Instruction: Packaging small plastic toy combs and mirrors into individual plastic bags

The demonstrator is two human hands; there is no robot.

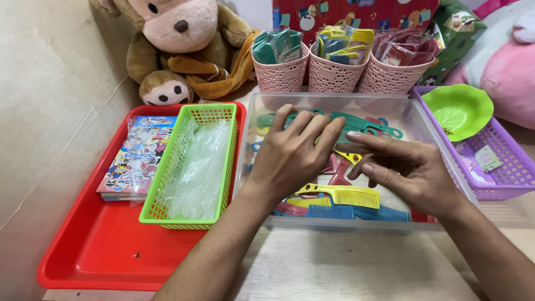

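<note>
The left hand (292, 153) is seen palm down over the clear plastic bin (432, 136), fingers extended and held loosely together, the fingertips resting on or just above the teal combs (356, 121) at the far side of the bin; whether anything is pinched beneath it cannot be told. The right hand (404, 170) is held beside it, fingers extended toward the left and slightly parted, the fingertips close to those of the left hand; no firm grasp is visible and the underside is hidden.

Below both hands, a yellow comb (345, 195) is noted lying across blue combs (356, 213) near the front wall of the bin, with red and pink combs (337, 170) between the hands.

To the left of the bin, a green mesh basket (186, 214) holding clear plastic sleeves (198, 167) is set in a red tray (106, 251), with a stack of printed cards (136, 159) just beside it in the same tray.

Behind the bin, three pink baskets (334, 75) are lined up, filled with packaged combs. To the right, a purple basket (510, 167) carries a green leaf-shaped dish (457, 108). A plush monkey (178, 44) is seated at the far left against the wall
</note>
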